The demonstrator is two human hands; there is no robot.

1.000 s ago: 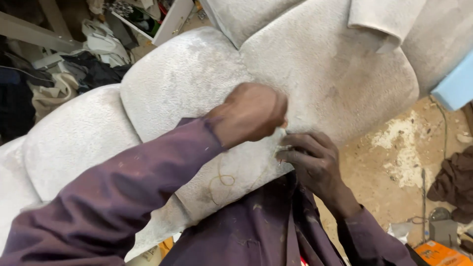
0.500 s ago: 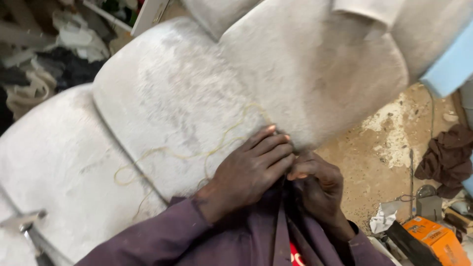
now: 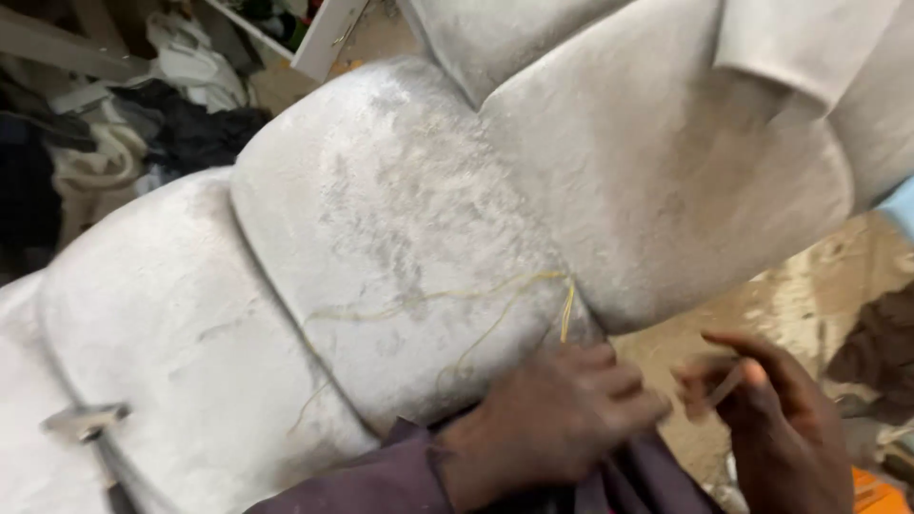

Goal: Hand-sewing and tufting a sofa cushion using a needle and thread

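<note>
A big pale grey padded cushion (image 3: pixel 400 209), sewn into fat rounded channels, fills the view. A loose yellow thread (image 3: pixel 447 297) lies across its middle channel and runs into the seam by my hands. My left hand (image 3: pixel 552 419), on a purple sleeve (image 3: pixel 381 476), rests with curled fingers on the cushion's lower edge; whether it grips anything is unclear. My right hand (image 3: pixel 771 409) is off the cushion to the right and blurred, its fingers pinched on a thin pale needle-like piece (image 3: pixel 725 385).
A metal tool (image 3: pixel 86 419) lies on the cushion at lower left. Heaped cloth and scraps (image 3: pixel 143 124) and a white board (image 3: pixel 328 38) sit behind. Dusty floor (image 3: pixel 809 286), a brown rag (image 3: pixel 885 352) and an orange thing (image 3: pixel 876 490) are at right.
My left hand has slid down from the seam to the cushion's lower edge. My right hand has drawn away to the right. The yellow thread now lies uncovered.
</note>
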